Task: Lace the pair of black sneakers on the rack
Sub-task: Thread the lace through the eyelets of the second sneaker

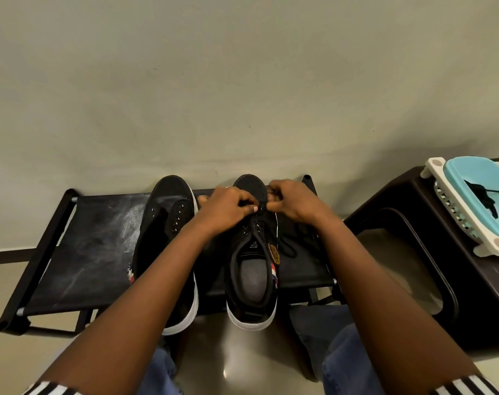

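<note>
Head view: both hands' fingers [249, 208] pinch the lace [285, 246] at the right sneaker [252, 280].

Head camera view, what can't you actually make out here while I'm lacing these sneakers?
- Front eyelets of the right sneaker: covered by the left hand and right hand.
- Lace between the fingers: black on black, too small to follow.
- Inside of the left sneaker: hidden behind the left forearm.
- The dark item in the blue basket: too small to identify, and the basket is cut off by the right edge.
</note>
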